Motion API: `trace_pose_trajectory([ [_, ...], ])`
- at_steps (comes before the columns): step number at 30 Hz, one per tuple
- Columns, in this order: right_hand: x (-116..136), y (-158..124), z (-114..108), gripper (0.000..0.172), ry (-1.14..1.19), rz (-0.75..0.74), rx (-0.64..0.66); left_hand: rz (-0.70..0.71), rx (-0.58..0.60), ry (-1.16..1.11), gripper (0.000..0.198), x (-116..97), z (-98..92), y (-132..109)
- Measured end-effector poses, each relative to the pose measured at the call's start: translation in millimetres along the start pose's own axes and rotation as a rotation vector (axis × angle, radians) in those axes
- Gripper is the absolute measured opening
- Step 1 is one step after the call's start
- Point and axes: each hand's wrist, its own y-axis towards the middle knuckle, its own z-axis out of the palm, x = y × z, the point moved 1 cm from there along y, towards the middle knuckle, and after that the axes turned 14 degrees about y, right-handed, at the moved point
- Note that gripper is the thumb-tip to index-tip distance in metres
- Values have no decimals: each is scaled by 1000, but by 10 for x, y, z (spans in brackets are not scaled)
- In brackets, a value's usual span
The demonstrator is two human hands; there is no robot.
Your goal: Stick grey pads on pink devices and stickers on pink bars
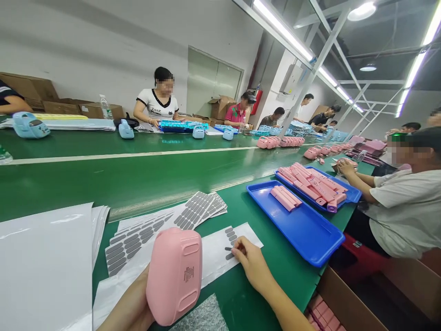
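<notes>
My left hand [132, 301] holds a pink rounded plastic casing [174, 276] up from below, with its printed underside and small oblong recesses facing me. My right hand [250, 264] reaches over a white backing sheet [237, 243] bearing a few grey oblong pads. Its thumb and finger pinch a small grey pad [228, 248] at the sheet's edge. More sheets of grey pads [138, 236] overlap just beyond the casing.
Two blue trays [296, 225] hold pink parts to my right. A seated co-worker [396, 207] handles a pink item there. White sheets [44, 271] are stacked at my left, a green conveyor belt [120, 184] runs beyond, and a cardboard box [347, 303] of pink parts sits low right.
</notes>
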Motion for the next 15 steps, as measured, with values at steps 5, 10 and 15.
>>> trace_pose_trajectory([
  [5, 3, -16, -160, 22, 89, 29, -71, 20, 22, 22, 59, -13, 27, -68],
  [10, 18, -113, -89, 20, 76, -18, -99, 78, 51, 35, 56, 33, -17, -3],
  [15, -12, -180, 21, 43, 31, -34, -61, 1, 71, -106, 73, 157, -19, 54],
])
